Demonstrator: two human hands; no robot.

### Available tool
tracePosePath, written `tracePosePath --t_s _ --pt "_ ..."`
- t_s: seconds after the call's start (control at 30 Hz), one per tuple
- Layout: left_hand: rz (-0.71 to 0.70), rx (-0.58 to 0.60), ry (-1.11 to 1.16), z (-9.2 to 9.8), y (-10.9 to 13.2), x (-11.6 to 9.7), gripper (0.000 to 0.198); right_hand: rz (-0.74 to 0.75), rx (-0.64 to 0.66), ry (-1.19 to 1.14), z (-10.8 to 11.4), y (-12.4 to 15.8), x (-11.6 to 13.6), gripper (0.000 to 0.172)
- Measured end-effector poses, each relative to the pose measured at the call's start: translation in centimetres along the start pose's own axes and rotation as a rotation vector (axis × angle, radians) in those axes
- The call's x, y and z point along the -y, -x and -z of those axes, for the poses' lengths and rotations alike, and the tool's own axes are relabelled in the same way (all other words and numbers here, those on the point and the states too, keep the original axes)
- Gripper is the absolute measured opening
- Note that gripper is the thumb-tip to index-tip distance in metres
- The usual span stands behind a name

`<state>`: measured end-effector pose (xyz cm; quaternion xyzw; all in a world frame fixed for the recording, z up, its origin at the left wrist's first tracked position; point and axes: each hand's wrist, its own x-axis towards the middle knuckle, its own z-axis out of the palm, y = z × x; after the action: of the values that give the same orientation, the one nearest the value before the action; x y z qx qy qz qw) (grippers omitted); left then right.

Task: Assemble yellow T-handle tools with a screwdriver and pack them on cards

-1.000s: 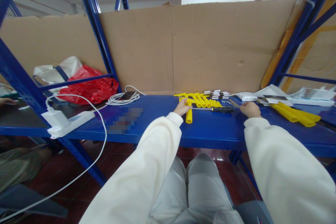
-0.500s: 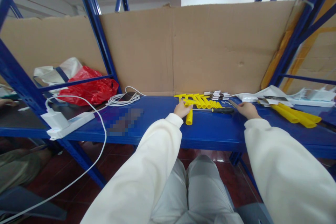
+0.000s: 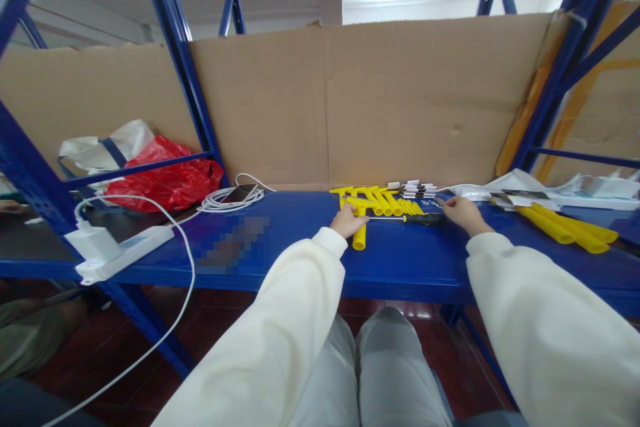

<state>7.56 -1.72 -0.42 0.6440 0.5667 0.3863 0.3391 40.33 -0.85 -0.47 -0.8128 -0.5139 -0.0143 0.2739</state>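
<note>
My left hand [image 3: 345, 220] is closed around a yellow T-shaped plastic handle [image 3: 359, 237], whose round hollow end points toward me. Beside it, a screwdriver [image 3: 425, 219] with a black handle lies across the blue shelf, its shaft reaching toward my left hand. My right hand [image 3: 464, 215] is closed just past the screwdriver's handle. Its fingertips pinch a small greyish thing too small to name. Behind the screwdriver lies a row of several yellow T-shaped handles [image 3: 383, 201]. Some white-and-brown strips [image 3: 413, 188] and small metal bits [image 3: 429, 203] are near the back.
Yellow tubes [image 3: 565, 227] and white plastic bags [image 3: 520, 180] lie at the right. At the left are a white power strip [image 3: 125, 253], coiled white cable [image 3: 233, 197] and a red bag [image 3: 165, 177]. Cardboard [image 3: 400, 100] walls the back. Part of another person shows at far left.
The view has tilted up slightly, so the shelf sits lower in the picture. My right hand has shifted a little left toward the screwdriver; my left hand keeps its hold.
</note>
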Motion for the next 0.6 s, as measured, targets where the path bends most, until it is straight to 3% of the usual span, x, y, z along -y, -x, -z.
tracePosePath --t_s 0.17,0.3,0.47,0.6 --pt "-0.017 0.022 -0.218 0.2 1.0 -1.0 0.035 0.086 -0.064 0.006 -0.5 -2.3 0.3 0.027" --pt "0.006 0.017 -0.301 0.3 1.1 -1.9 0.033 0.096 -0.032 0.056 0.1 -3.7 1.3 0.036" --pt "-0.064 0.077 -0.463 0.4 0.7 -2.7 0.046 0.11 -0.005 0.074 0.4 -5.2 3.5 0.041" --pt "-0.096 0.095 -0.476 0.5 0.5 -2.6 0.045 0.114 0.017 0.1 -0.1 -6.3 5.3 0.045"
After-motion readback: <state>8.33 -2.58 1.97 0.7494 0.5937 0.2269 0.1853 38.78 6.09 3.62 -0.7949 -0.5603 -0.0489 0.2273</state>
